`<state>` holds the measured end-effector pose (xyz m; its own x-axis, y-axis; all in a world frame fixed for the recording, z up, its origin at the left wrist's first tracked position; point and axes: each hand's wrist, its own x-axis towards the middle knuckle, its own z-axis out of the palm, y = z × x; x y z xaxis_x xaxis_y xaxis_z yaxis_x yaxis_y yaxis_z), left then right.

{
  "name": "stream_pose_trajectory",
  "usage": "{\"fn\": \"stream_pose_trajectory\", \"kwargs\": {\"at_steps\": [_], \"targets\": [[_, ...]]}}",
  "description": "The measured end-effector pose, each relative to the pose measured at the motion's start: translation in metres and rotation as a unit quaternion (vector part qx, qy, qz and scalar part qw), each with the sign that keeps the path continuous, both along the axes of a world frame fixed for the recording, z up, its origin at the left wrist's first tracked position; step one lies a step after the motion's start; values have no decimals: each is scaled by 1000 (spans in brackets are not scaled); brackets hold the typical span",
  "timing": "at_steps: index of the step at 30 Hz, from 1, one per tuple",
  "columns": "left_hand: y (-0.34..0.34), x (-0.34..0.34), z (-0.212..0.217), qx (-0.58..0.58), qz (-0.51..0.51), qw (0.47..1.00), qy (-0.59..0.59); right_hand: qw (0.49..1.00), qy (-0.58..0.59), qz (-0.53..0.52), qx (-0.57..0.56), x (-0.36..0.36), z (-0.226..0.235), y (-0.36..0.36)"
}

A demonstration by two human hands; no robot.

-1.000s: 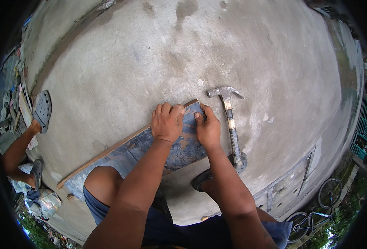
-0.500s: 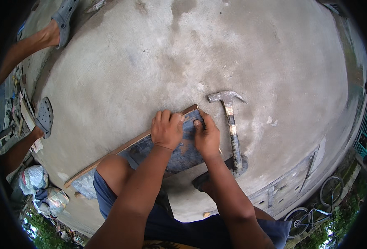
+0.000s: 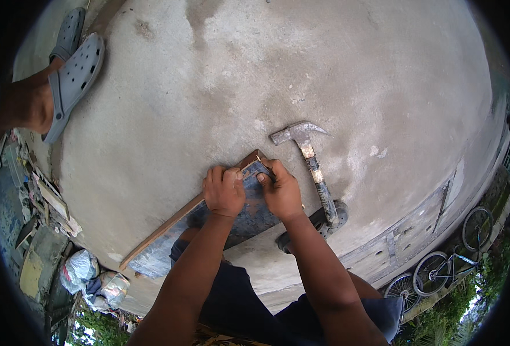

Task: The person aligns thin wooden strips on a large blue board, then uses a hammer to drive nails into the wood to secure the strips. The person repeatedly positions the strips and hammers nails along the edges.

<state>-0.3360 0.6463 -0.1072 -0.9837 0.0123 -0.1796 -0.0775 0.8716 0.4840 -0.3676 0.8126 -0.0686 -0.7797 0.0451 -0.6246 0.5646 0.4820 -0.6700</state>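
A worn blue-grey board (image 3: pixel 254 218) with a brown wooden strip (image 3: pixel 165 229) along its far edge slants in front of me, its left part partly behind my leg. My left hand (image 3: pixel 223 191) is closed over the strip near the board's upper end. At that end's right corner, my right hand (image 3: pixel 281 193) grips the board, its thumb on the face and fingers curled around the edge. Whether the fingers also hold something small is hidden. Just right of this hand a claw hammer (image 3: pixel 319 180) lies with its head away from me. Its handle end overlaps my dark clog (image 3: pixel 337 222).
Another person's feet in grey clogs (image 3: pixel 76 83) stand on the concrete floor (image 3: pixel 347 69) at far left. Below them lie scrap wood pieces (image 3: pixel 53 199) and stuffed plastic bags (image 3: pixel 81 271). Bicycles (image 3: pixel 431 274) stand by plants at the lower right.
The other person has stepped, and both clogs are now together at the upper left. My view has shifted a little. Both hands stay on the board's upper end; the hammer still lies beside it.
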Motion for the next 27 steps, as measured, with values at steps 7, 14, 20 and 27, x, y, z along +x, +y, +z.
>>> {"fn": "stream_pose_trajectory", "kwargs": {"at_steps": [7, 14, 20, 27], "targets": [[-1, -1, -12, 49, 10, 999, 12, 999, 18, -8, 36, 0, 2, -3], [-11, -11, -11, 159, 8, 987, -16, 992, 70, 53, 96, -4, 9, -1], [-33, -28, 11, 281, 163, 923, -205, 981, 121, 50, 144, 8, 10, -7], [-58, -39, 39, 592, 317, 668, -320, 960, 205, -2, 190, 20, 5, -15]]}}
